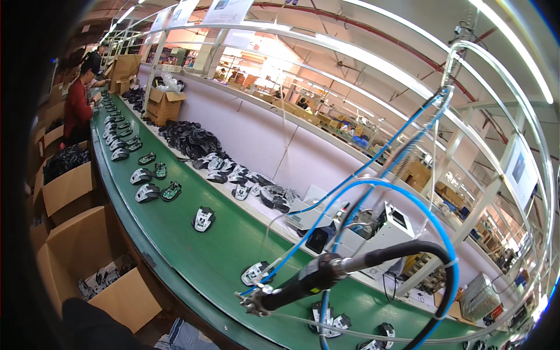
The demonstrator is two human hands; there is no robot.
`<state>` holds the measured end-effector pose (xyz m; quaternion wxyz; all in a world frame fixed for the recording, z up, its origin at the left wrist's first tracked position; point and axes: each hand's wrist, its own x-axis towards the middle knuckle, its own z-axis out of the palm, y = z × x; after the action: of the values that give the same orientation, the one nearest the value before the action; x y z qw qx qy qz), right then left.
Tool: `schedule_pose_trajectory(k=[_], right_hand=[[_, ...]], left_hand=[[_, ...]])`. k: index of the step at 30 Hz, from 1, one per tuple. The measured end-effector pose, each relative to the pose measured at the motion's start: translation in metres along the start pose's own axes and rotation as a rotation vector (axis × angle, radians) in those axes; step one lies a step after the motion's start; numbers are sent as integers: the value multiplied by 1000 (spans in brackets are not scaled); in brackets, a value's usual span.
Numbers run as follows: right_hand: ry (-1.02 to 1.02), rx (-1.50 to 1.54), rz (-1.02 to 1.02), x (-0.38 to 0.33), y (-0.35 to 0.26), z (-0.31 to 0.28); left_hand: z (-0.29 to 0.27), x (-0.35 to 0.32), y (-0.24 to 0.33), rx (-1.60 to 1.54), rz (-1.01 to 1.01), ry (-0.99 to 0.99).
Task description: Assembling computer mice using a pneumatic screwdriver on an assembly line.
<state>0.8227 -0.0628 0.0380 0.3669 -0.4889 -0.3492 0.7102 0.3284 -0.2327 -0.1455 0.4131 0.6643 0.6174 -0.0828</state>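
Neither of my hands shows. A dark cloth shape (pixel 90 326) fills the lower left corner; I cannot tell if it is my sleeve. Over the green conveyor belt (pixel 175 233) hangs a black power screwdriver (pixel 300 286) with a thick black cable and blue air hoses (pixel 431 219). Its metal tip points left, just in front of a white and black computer mouse part (pixel 255 272). Another mouse part (pixel 203 219) lies alone farther up the belt. Beyond it, mouse shells (pixel 147 193) lie beside green circuit boards (pixel 171 191).
Black parts (pixel 192 139) and several mouse shells (pixel 239 175) are heaped along the far ledge. A white machine (pixel 385 233) stands behind the screwdriver. Open cardboard boxes (pixel 125 297) line the near side. At the far left, a person in red (pixel 77 108) works by the belt.
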Motion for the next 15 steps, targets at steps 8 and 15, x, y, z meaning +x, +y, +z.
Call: schedule_pose_trajectory(k=[8, 15], right_hand=[[-330, -512, -142, 16, 57, -7], [-258, -554, -29, 43, 105, 15]], left_hand=[[3, -7, 2, -93, -129, 98], [-13, -12, -1, -113, -183, 112]])
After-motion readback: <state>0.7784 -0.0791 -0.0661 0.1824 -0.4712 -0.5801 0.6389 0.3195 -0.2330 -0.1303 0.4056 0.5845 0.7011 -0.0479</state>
